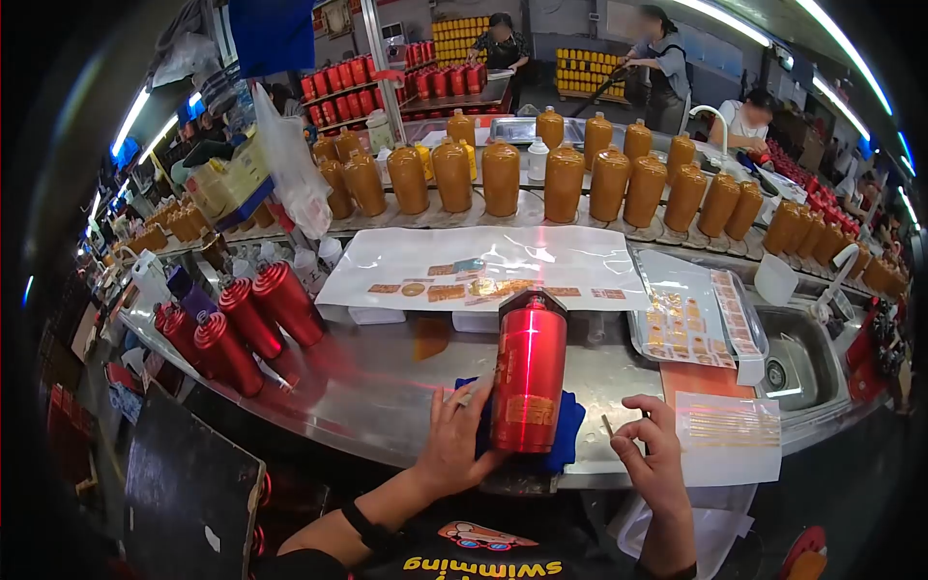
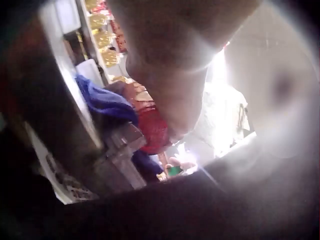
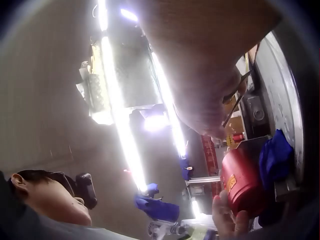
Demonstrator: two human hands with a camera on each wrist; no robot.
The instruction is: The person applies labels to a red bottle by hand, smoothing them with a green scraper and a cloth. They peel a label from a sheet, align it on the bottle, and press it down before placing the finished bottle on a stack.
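A shiny red bottle [image 1: 530, 372] with a dark cap and a gold decal band near its base lies tilted on a folded blue cloth [image 1: 570, 435] at the counter's front edge. My left hand [image 1: 449, 440] grips its left side, fingers along the body and thumb near the base. In the right wrist view, those fingertips [image 3: 226, 212] rest against the red wall beside a small gold label. My right hand [image 1: 652, 454], just right of the cloth, pinches thin metal tweezers [image 3: 236, 107] between thumb and fingers, apart from the bottle.
Behind lies a white sheet [image 1: 387, 256] with gold decals. To the right are a metal tray [image 1: 667, 271] of decal pieces, a strip sheet [image 1: 730, 459] and a sink [image 1: 797, 358]. Red bottles [image 1: 280, 300] stand left; brown bottles [image 1: 501, 179] line the back. People work beyond.
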